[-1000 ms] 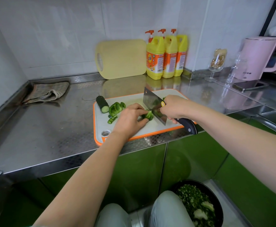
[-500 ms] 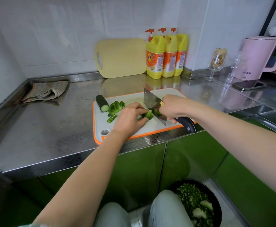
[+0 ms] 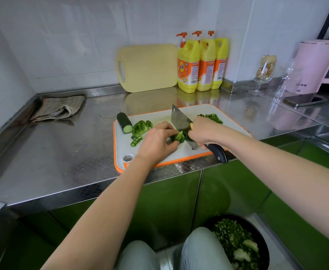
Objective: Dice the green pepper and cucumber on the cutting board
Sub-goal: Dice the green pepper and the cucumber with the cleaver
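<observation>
Two hands meet at the middle of the cutting board (image 3: 208, 112), which lies on the steel tabletop (image 3: 62, 149). Your left hand (image 3: 156, 142) curls its fingers round a glossy green pepper piece (image 3: 178, 137), pinning it to the board. Your right hand (image 3: 204, 131) is wrapped round the cleaver (image 3: 180, 119), whose blade stands on edge right beside that piece; you cannot tell whether steel touches it. The cleaver's long axis runs from its far-left tip to the black handle, which juts over the board's near edge.

At the board's far-left corner lies the cucumber stub (image 3: 124, 122), dark and bumpy-skinned, its long axis slanting from far-left to near-right, its pale cut face turned toward you. Just beside it sit curled pepper pieces (image 3: 141, 127), bright green. Behind your right hand a diced pile (image 3: 210, 116) rests near the board's far-right edge.
</observation>
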